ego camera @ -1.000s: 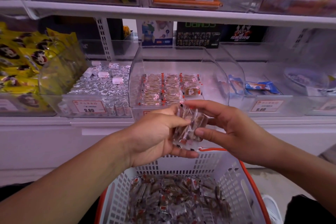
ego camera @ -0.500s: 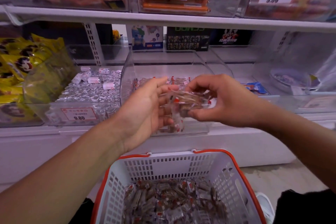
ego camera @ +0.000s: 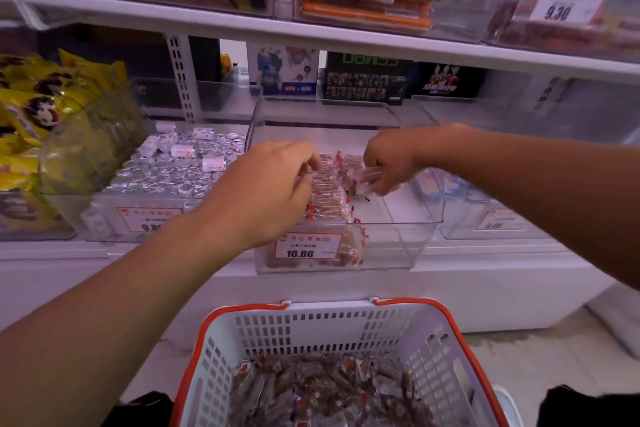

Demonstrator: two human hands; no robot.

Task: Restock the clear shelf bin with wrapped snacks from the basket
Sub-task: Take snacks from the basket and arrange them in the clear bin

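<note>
The left hand (ego camera: 277,184) rests, fingers loosely bent, on snacks (ego camera: 329,191) stacked at the bin's (ego camera: 415,229) left. The right hand (ego camera: 388,163), blurred, seems to pinch a few wrappers over them; a hasty drop could scatter the rows. More wait in the near basket (ego camera: 329,322).

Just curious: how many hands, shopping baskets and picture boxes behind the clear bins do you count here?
Hands: 2, left hand and right hand, which grips wrapped snacks
Basket: 1
Picture boxes: 3, blue-white box, green-lettered black box, red-figured black box
Total: 6
</note>
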